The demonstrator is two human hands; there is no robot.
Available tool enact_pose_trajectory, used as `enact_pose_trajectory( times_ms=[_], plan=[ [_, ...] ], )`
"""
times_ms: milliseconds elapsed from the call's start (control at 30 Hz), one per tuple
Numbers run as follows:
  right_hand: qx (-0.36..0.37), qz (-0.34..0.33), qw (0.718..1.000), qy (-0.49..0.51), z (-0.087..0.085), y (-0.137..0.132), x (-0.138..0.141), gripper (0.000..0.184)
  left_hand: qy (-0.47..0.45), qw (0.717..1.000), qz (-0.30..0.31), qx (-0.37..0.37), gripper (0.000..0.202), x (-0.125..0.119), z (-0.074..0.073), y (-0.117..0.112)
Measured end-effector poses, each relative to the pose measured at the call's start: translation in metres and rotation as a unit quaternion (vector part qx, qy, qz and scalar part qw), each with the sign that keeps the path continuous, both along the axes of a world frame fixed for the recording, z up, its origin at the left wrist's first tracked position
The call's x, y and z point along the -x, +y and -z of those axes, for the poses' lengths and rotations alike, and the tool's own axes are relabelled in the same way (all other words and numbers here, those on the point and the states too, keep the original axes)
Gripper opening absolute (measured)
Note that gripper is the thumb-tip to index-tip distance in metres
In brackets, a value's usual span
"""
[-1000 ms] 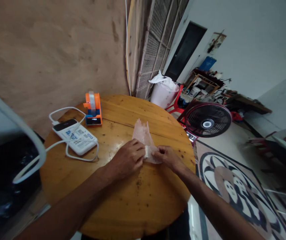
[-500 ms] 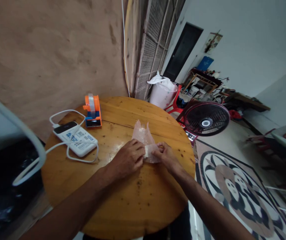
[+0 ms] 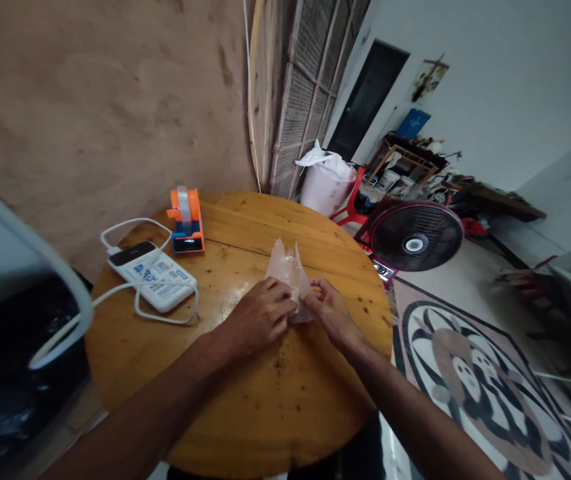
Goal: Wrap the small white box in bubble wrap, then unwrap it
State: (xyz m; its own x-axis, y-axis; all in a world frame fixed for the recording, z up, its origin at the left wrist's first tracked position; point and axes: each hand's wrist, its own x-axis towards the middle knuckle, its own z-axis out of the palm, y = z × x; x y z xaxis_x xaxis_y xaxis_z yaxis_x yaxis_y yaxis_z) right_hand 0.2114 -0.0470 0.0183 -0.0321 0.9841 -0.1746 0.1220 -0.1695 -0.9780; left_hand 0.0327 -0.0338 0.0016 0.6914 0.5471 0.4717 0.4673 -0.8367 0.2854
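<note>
A pinkish, see-through plastic bag (image 3: 284, 264) lies on the round wooden table (image 3: 275, 413), its two pointed ends facing away from me. My left hand (image 3: 265, 310) presses on the bag's left side with its fingers curled in. At the near right part, my right hand (image 3: 328, 308) pinches the film between thumb and fingers. Whether anything is inside the bag I cannot make out; the hands cover much of its near end.
An orange and blue tape dispenser (image 3: 188, 223) stands at the table's far left. Nearer lies a white power bank (image 3: 165, 283) with a looped white cable (image 3: 138, 312). Beyond the table's right edge are a fan (image 3: 415, 237) and a white sack (image 3: 326, 187).
My right hand has shifted slightly left, toward my left hand, and the flap of film between them is now less spread. The left hand stays on the bag.
</note>
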Motion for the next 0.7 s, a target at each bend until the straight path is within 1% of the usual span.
enact_pose_trajectory(
  times_ms=[67, 167, 267, 367, 500, 633, 700],
  plan=[
    [-0.017, -0.014, 1.0, 0.001, 0.0, 0.0, 0.002, 0.039, -0.001, 1.0, 0.002, 0.002, 0.018, 0.0, 0.0, 0.0],
    [-0.059, -0.036, 0.997, -0.042, 0.005, 0.003, 0.002, 0.045, -0.019, 1.0, 0.002, 0.014, 0.018, -0.001, 0.0, -0.001],
    [-0.104, -0.057, 0.988, -0.101, 0.009, 0.007, 0.001, 0.047, -0.051, 0.997, -0.024, 0.052, 0.013, -0.002, 0.001, -0.002],
    [-0.121, -0.085, 0.979, -0.138, 0.009, 0.009, 0.001, 0.05, -0.078, 0.992, -0.05, 0.084, 0.015, -0.001, 0.001, -0.003],
    [-0.119, -0.112, 0.97, -0.179, 0.005, 0.005, -0.001, 0.052, -0.106, 0.989, -0.051, 0.095, 0.028, 0.0, -0.001, -0.004],
    [-0.121, -0.149, 0.961, -0.199, -0.002, -0.002, -0.003, 0.055, -0.118, 0.988, -0.032, 0.095, 0.049, 0.0, -0.001, -0.003],
    [-0.132, -0.171, 0.953, -0.214, -0.006, -0.006, -0.002, 0.056, -0.122, 0.988, -0.021, 0.092, 0.055, 0.0, 0.001, -0.002]
  ],
)
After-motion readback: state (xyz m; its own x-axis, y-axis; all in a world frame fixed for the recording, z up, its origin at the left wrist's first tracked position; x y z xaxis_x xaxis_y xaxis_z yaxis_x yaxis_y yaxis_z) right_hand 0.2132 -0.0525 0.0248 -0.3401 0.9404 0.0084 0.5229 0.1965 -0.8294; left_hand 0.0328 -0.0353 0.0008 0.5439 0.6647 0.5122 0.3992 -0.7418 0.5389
